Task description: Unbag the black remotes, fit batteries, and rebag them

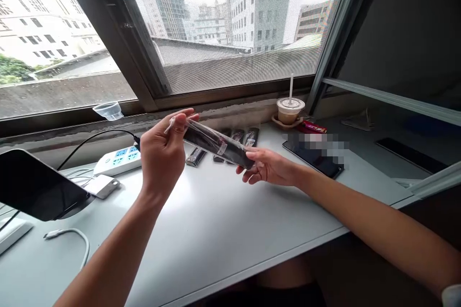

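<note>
A long, dark item in a clear plastic wrapper (pixel 216 143) is held up above the desk, slanting down to the right. What lies inside the wrapper is too unclear to name. My left hand (pixel 163 146) pinches its upper left end between thumb and fingers, where crumpled plastic sticks out. At the lower right end, my right hand (pixel 264 167) grips it with the thumb on top and fingers beneath. Behind it, several similar dark wrapped packets (pixel 251 137) lie on the desk near the window, partly hidden by the held one.
A lidded cup with a straw (pixel 288 111) stands at the back, near a pink packet (pixel 312 127) and a dark tablet-like slab (pixel 317 157). On the left are a power strip (pixel 120 159), a white adapter (pixel 103 186), a cable (pixel 77 234) and a propped dark screen (pixel 36 184).
</note>
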Demonstrator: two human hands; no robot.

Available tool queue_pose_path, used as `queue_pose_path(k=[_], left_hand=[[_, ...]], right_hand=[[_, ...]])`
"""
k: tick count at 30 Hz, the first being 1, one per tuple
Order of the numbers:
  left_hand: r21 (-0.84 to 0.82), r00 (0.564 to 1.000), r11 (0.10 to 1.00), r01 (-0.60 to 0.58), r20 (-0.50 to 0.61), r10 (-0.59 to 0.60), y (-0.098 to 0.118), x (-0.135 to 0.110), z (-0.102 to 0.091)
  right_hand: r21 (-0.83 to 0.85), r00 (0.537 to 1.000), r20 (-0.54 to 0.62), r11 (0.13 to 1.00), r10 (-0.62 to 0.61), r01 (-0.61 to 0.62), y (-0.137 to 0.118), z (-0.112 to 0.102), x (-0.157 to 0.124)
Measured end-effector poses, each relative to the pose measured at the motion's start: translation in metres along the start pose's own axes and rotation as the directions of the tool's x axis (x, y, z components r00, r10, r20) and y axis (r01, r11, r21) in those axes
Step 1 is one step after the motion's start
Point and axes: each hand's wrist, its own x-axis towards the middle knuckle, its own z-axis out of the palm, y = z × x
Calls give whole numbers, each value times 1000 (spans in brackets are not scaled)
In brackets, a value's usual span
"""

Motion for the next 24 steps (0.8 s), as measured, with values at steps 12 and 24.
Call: queue_pose_path(k=[12,24], left_hand=[[346,928,861,-372,170,333,-18,1,-28],[338,541,711,-616,838,70,-59,-31,-18]], right_hand=[[-259,998,42,965,42,-30,2,-7,1],[-467,996,33,883,77,-53,-3,-8,-2]])
